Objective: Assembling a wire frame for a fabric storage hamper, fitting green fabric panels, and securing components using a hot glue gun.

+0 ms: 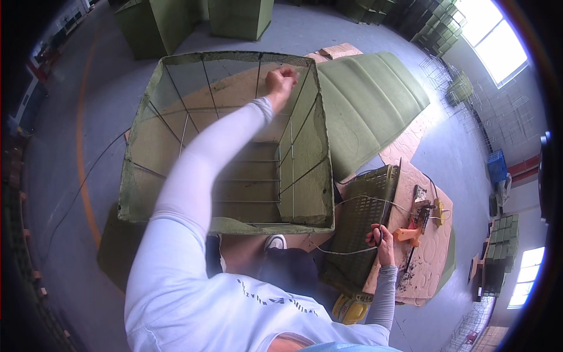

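Observation:
A large open box of green mesh fabric over a metal wire frame [321, 146] stands in front of me. My left hand [282, 85] reaches across it to the inside of its far right corner. Its fingers are curled together; anything pinched in them is too small to make out. At the right, my right hand [383, 242] is closed on what look like black-handled scissors [379, 234], beside an upturned green plastic crate [366, 205]. Next to that hand lies an orange glue gun [409, 234] on a cardboard sheet [437, 252] with dark residue.
A folded green fabric panel [372, 100] lies beyond the box on cardboard. A yellow power strip [438, 212] and white cord [346, 253] are at the right. A yellow container [350, 311] sits below the crate. More green boxes [240, 17] stand at the back.

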`<move>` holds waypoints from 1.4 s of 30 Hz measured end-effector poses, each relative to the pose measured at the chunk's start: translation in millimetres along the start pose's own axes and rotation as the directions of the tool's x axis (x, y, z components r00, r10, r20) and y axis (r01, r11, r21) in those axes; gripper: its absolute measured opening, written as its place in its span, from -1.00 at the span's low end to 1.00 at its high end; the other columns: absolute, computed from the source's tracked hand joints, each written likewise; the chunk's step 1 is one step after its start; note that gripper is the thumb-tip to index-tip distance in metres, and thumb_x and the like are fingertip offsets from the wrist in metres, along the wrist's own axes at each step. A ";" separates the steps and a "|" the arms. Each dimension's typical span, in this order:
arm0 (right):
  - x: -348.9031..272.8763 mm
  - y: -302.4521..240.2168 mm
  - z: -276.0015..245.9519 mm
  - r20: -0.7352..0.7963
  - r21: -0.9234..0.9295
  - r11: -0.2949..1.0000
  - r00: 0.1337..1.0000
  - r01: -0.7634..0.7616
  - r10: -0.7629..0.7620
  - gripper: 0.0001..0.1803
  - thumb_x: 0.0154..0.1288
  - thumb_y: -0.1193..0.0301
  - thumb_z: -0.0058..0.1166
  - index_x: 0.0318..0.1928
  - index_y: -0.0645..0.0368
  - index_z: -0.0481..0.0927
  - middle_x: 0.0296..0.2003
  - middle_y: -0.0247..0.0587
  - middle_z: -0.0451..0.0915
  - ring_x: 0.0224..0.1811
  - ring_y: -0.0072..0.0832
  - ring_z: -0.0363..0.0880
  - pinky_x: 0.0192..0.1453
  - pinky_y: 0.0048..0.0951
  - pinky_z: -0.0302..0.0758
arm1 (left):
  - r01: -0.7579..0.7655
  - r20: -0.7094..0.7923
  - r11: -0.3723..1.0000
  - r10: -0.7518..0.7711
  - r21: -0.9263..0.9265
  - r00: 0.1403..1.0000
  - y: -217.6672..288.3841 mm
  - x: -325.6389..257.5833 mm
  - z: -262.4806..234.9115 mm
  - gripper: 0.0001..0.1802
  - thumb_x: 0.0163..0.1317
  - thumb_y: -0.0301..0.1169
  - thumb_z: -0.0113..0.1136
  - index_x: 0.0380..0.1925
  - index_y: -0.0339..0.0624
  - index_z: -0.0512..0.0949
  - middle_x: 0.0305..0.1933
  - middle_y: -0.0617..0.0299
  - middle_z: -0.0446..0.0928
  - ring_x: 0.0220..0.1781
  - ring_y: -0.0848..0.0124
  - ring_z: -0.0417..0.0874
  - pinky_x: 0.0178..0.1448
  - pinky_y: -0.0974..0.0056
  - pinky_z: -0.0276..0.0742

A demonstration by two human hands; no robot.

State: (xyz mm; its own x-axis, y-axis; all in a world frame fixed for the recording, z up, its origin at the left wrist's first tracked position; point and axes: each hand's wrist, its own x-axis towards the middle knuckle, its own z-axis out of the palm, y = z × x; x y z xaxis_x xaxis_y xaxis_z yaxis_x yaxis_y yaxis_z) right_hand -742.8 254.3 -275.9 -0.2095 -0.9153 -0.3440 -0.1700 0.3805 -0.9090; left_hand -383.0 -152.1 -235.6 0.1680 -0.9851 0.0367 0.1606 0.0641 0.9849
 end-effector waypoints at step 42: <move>-26.7 30.5 18.5 -0.024 0.017 0.997 0.997 -0.072 0.072 -0.59 0.38 0.13 0.03 -0.01 0.23 0.46 -0.41 -0.30 0.59 -0.42 -0.62 0.58 -0.38 -0.64 0.49 | -0.373 -0.116 0.783 0.486 0.497 0.866 -10.4 -6.1 13.0 -0.85 0.08 -0.31 0.13 -0.50 -0.15 0.57 -0.46 0.00 0.61 -0.39 0.05 0.65 -0.31 0.06 0.53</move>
State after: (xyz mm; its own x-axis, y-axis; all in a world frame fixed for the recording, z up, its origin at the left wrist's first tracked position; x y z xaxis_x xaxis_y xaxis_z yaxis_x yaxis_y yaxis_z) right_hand -724.6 287.9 -298.8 -0.2440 -0.8820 -0.4031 -0.1378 0.4430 -0.8859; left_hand -398.3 -148.8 -243.9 0.3362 -0.8037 0.4909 -0.4205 0.3383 0.8419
